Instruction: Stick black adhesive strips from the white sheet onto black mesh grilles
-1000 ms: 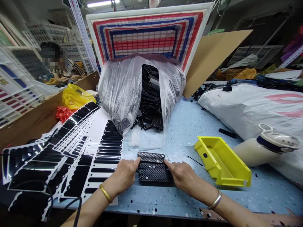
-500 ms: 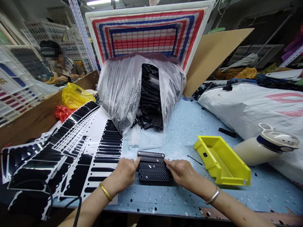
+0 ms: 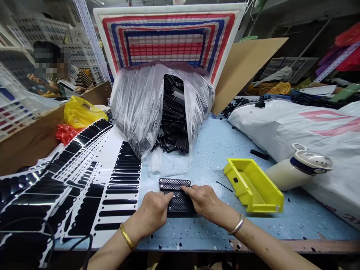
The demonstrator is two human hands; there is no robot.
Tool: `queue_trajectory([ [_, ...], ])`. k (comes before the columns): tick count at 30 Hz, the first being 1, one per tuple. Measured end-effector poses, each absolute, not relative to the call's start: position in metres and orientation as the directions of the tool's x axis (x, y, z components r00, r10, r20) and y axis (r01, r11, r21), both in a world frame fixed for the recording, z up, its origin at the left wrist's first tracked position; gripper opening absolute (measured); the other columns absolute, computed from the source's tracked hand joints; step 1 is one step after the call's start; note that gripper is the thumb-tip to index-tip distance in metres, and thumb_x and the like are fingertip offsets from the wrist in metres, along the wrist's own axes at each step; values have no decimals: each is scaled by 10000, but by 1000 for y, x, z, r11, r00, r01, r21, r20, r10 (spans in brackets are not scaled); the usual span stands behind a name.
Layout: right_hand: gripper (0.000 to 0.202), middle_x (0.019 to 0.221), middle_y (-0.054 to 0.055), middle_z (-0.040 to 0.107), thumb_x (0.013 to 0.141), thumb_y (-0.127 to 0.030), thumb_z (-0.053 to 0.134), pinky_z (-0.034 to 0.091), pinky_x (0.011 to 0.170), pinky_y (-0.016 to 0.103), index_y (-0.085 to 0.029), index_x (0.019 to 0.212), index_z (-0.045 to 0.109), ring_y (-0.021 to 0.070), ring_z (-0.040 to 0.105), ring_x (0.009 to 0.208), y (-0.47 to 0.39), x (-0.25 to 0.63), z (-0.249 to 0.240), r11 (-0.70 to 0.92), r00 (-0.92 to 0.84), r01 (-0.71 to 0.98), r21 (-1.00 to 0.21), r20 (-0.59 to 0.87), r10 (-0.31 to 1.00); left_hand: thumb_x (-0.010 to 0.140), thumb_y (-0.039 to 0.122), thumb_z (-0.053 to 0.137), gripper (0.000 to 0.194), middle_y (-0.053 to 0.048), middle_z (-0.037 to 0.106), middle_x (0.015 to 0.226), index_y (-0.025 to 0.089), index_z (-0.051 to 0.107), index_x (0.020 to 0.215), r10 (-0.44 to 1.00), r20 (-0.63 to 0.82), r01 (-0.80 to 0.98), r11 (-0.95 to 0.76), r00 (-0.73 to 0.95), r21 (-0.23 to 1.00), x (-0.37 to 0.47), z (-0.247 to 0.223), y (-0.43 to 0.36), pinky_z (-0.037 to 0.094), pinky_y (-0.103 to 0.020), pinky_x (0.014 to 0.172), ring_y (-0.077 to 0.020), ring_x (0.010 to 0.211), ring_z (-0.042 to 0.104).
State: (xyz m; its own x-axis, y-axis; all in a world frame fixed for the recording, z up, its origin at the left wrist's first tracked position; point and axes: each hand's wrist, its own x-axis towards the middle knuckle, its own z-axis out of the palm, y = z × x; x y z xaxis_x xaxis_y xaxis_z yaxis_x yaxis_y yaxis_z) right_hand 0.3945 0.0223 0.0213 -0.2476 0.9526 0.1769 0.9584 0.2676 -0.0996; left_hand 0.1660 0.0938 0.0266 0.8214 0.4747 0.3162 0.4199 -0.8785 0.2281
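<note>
Several black plastic strips with a crosshatched surface lie side by side on the blue speckled table. Two of them form an upper pair, set a little apart from the lower group. My left hand, with a gold bracelet, is closed at the left end of the lower group, thumb on top. My right hand, with a silver bracelet, curls around the right ends, a fingertip touching the upper pair. Small pale round spots show on some strips. My palms hide the strips' lower ends and the undersides of my fingers.
Beyond the strips, a clear plastic bag spills black parts from a striped-lined basket. Sheets of black stickers cover the left side. A yellow bin, a bottle and a white sack stand right. A person sits far left.
A gap has opened between the upper pair and the lower strips. My left hand has shifted down to the lower group; my right fingertip has moved inward over the strips. The view has shifted slightly.
</note>
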Motion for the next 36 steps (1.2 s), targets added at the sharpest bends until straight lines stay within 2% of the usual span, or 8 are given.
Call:
queue_trajectory([
  [5,327,889,99,735,910,-176,469,443,667,258,-168,1141,701,195,683,761,35,390,22,178,-149,947,-267,122,981,918,184,430,250,-46,689,741,190,677,957,568,230,511,-818,790,266,183,29,93,484,-311,590,-212,661,667],
  [10,230,802,50,738,877,-179,517,437,654,234,-193,842,744,169,681,732,47,390,23,120,-99,934,-338,78,992,918,196,442,270,-55,693,742,188,673,780,608,90,571,-780,789,256,193,28,99,454,-291,605,-207,690,669],
  [14,236,895,56,751,890,-198,522,465,714,247,-183,953,750,175,695,798,37,403,27,25,8,916,-401,80,997,912,170,444,267,-59,700,747,180,679,787,609,96,565,-775,787,284,191,23,102,439,-266,621,-189,706,669],
  [21,230,792,37,747,849,-192,549,474,634,235,-185,928,765,155,678,668,14,405,21,-39,69,881,-472,47,997,896,195,503,204,-34,722,794,188,698,834,670,99,565,-688,736,456,182,19,108,459,-253,678,-168,748,676],
  [27,285,901,54,756,826,-189,548,514,721,279,-207,1017,759,194,711,788,16,403,9,-35,70,873,-487,54,996,868,200,550,164,-40,736,865,193,703,924,649,167,509,-708,742,489,176,13,107,516,-272,724,-182,799,695],
  [30,326,874,69,754,820,-190,548,521,694,290,-189,1084,739,203,707,752,12,405,6,-39,85,873,-486,74,994,855,183,560,172,-49,740,904,184,696,961,643,233,494,-731,730,470,170,10,104,542,-288,719,-195,804,702],
  [33,356,879,90,747,876,-208,497,520,699,296,-161,1167,697,202,698,755,1,407,5,-18,87,876,-482,122,989,871,164,529,211,-47,735,860,184,687,1010,596,352,456,-793,722,405,165,8,99,544,-276,680,-177,740,697],
  [36,394,861,100,728,943,-165,386,503,700,286,-122,1258,620,184,681,752,-14,407,6,121,-20,909,-399,247,969,892,141,476,270,-39,705,747,175,676,1070,533,458,442,-846,711,298,160,8,94,520,-265,601,-161,630,667],
])
